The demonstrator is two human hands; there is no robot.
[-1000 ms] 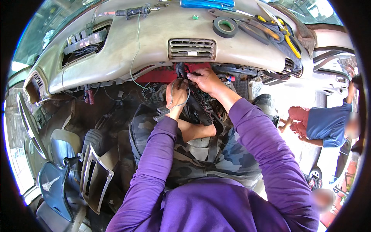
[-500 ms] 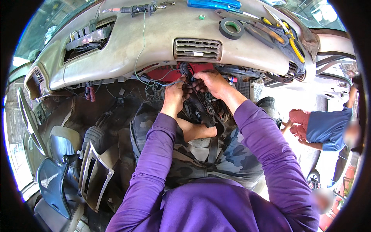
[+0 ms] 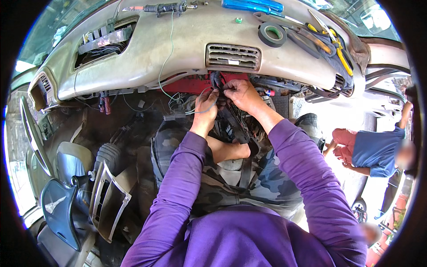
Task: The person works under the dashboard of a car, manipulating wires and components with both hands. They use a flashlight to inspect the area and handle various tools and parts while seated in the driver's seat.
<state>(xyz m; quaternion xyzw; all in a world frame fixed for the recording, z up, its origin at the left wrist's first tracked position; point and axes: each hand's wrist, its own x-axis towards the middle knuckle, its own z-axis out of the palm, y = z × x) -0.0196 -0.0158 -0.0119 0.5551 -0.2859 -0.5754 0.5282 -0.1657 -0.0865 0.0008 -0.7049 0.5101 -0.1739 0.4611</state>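
Observation:
Under the middle of the dashboard, my left hand [image 3: 207, 107] is closed with its fingertips on a dark wiring harness [image 3: 216, 79]. A thin grey-blue wire [image 3: 198, 109] loops across the back of that hand. Just to the right, my right hand [image 3: 244, 95] pinches the same harness; the exact strands are hidden by the fingers. Below both hands, a black taped bundle [image 3: 235, 123] with loose wires hangs down near my bare foot [image 3: 229, 151]. Behind them lies a red panel [image 3: 189, 84]. A pale green wire [image 3: 167, 62] trails down the dashboard toward my left hand.
On the dashboard [image 3: 147, 53] are black tape [image 3: 272, 34], blue-handled tools [image 3: 253, 5], yellow-handled pliers [image 3: 342, 58] and a switch stalk [image 3: 164, 8]. A loose trim frame [image 3: 109, 202] stands at left. Outside on the right is another person [image 3: 376, 147].
My hands have drawn closer together at the harness. The grey-blue wire now lies over my left hand. The view has shifted slightly, so the dashboard items appear farther right.

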